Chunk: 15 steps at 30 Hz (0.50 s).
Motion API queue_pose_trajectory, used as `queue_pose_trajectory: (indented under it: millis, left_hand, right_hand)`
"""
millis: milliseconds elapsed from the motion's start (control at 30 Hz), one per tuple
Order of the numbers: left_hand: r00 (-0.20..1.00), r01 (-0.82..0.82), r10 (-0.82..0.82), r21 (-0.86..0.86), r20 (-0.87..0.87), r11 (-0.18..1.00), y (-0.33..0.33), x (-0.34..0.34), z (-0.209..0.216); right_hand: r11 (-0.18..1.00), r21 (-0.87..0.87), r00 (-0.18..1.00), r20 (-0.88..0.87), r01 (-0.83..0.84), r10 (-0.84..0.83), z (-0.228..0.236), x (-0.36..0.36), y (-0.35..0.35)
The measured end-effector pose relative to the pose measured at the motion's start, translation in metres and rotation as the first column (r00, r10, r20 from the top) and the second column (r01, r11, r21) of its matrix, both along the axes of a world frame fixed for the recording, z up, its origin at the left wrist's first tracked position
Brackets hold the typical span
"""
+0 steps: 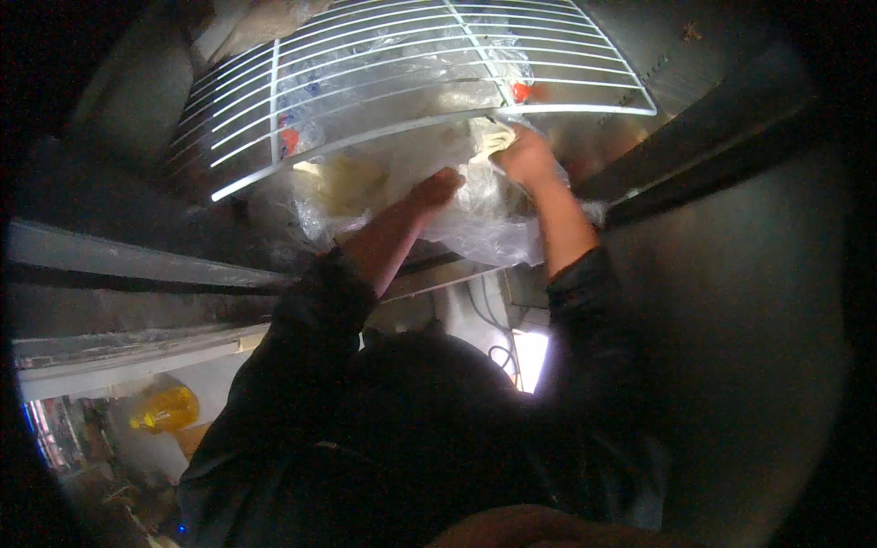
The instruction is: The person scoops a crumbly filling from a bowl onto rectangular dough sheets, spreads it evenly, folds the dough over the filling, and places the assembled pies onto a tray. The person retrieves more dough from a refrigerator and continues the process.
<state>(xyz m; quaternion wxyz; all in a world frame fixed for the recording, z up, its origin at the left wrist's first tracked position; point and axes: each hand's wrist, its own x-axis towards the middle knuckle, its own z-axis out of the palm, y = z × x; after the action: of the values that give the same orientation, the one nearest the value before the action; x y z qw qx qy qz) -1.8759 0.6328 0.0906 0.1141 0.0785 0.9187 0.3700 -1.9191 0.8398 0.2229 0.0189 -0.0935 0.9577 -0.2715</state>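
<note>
My right hand [528, 157] is closed around a bunch of pale, flat strips [494, 140] that look like noodles, just below the front bar of a white wire shelf [594, 110]. To its left, my left hand [438, 187] is curled at a clear plastic bag [493, 239]; its fingertips are partly hidden, and it appears to grip the film. The bag spreads beneath both hands. More pale yellow food [343, 185] lies under the plastic at the left.
Through the shelf's wires show plastic packages [384, 78] with red bits. A dark metal wall [731, 301] stands close on the right, and a metal ledge [146, 256] runs along the left. Lower left, a bottle of yellow liquid [169, 409] is visible.
</note>
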Motion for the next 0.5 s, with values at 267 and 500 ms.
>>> queue_pose_trajectory:
  millis: [267,500]
  left_hand:
    - [0.999,-0.012,0.025,0.281,-0.041,0.960,-0.012,-0.002,0.066]
    - [0.997,0.020,0.010,0.410,-0.072,0.912,-0.034,0.007,0.127]
  right_hand:
    - [0.930,-0.366,0.998,-0.066,-0.004,-0.022,0.064,0.015,0.035]
    - [0.836,-0.541,0.995,-0.019,-0.091,0.096,0.045,0.044,0.039]
